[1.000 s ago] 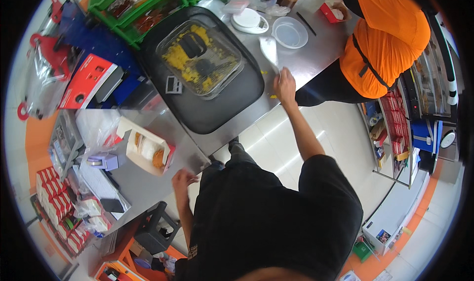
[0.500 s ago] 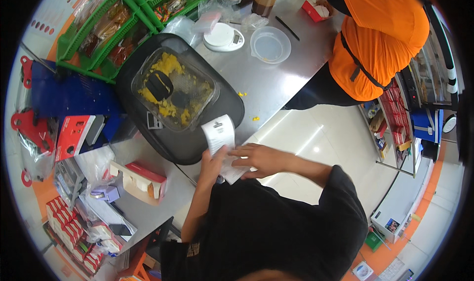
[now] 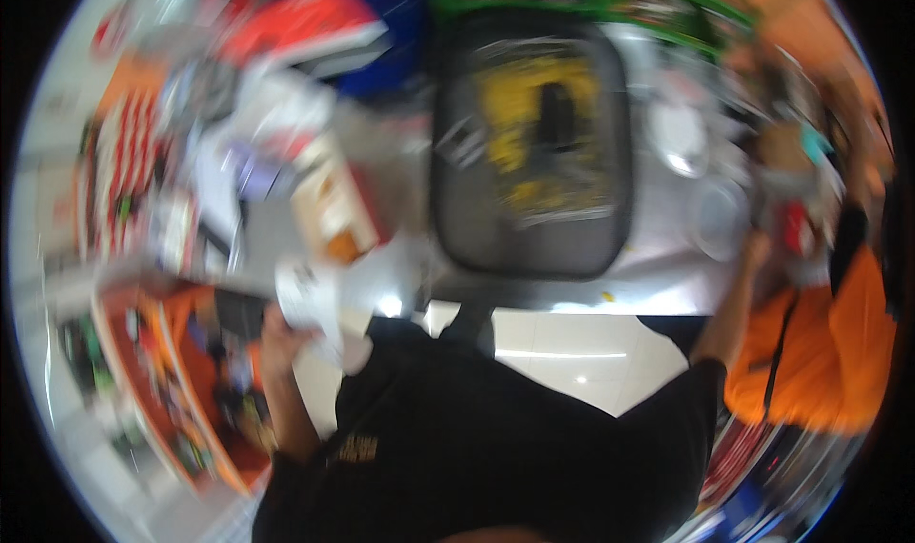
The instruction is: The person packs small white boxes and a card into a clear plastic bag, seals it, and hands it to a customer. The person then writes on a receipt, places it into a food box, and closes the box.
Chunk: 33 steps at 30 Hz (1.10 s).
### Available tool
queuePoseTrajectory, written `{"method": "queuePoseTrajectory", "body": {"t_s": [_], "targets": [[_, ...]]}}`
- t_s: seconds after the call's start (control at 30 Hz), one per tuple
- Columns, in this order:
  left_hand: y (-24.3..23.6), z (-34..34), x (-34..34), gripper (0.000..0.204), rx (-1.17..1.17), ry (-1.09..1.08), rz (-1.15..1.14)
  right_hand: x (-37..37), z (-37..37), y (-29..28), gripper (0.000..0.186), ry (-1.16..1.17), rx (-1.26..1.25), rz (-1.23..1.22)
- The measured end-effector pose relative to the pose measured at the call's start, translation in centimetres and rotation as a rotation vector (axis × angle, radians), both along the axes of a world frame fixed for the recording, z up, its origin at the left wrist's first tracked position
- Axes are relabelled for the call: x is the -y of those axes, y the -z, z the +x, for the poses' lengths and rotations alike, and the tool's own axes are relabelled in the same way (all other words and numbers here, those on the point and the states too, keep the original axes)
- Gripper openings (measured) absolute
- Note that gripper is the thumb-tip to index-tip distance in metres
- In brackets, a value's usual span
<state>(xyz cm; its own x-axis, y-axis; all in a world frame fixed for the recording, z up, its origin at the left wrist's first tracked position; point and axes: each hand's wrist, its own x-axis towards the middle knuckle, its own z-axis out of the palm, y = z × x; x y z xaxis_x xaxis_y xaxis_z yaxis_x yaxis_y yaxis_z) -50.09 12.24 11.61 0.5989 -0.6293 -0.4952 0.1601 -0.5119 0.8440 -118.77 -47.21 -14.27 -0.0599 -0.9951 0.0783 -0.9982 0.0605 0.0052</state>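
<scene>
My left hand is closed on a white printed paper slip, which curls upward from my fingers. It is near the front edge of the table, just below an open carton with food in it. My right arm reaches out to the right, and my right hand is smeared by motion beside a clear plastic bowl. Whether it touches the bowl or holds anything cannot be made out. Between my arms, farther back, lies a black electric pan with yellow food under its lid.
The steel table also bears a white kitchen scale. Green baskets stand behind the pan. A co-worker in an orange shirt is close on my right, arm over the table. An orange shelf unit stands at lower left.
The view has swung left, blurring everything. My hands have parted: the left keeps the paper slip, while the right has let go of it and stretched toward the bowl.
</scene>
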Motion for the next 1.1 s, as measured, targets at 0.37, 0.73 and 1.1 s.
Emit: {"method": "queuePoseTrajectory", "body": {"t_s": [0.37,0.73,1.1], "targets": [[12.7,14.0,-6.4,0.036,0.234,-0.273,-0.056,-17.7,14.9,-14.4,0.031,0.245,1.072,-0.393],[21.0,18.6,-5.0,0.042,0.828,0.029,-0.267,-60.3,68.8,-15.0,0.018,-0.682,1.201,0.215],[21.2,20.7,-7.1,0.021,0.522,0.032,-0.364,-67.5,76.4,-6.9,0.026,-0.364,1.150,0.110]]}}
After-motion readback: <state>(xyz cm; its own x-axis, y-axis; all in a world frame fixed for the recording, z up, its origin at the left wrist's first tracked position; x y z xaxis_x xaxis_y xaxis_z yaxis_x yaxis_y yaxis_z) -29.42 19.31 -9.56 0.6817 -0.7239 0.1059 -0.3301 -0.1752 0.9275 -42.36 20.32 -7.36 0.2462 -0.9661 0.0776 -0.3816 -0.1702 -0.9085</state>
